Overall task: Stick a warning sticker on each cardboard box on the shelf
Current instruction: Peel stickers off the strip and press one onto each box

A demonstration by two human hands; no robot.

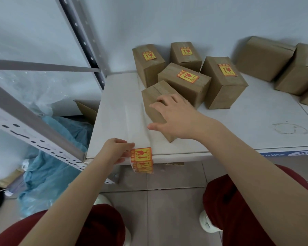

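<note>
A plain cardboard box lies near the front of the white shelf. My right hand lies over its top, fingers spread and curved round it, thumb out to the left. My left hand pinches a strip of yellow-and-red warning stickers at the shelf's front edge. Behind the plain box stand several boxes with stickers on top, among them one at the back left and one on the right.
More plain cardboard boxes sit at the shelf's right. A grey perforated shelf upright runs across the left. Blue plastic sheeting and an open carton lie on the floor at left. My red-trousered knees are below.
</note>
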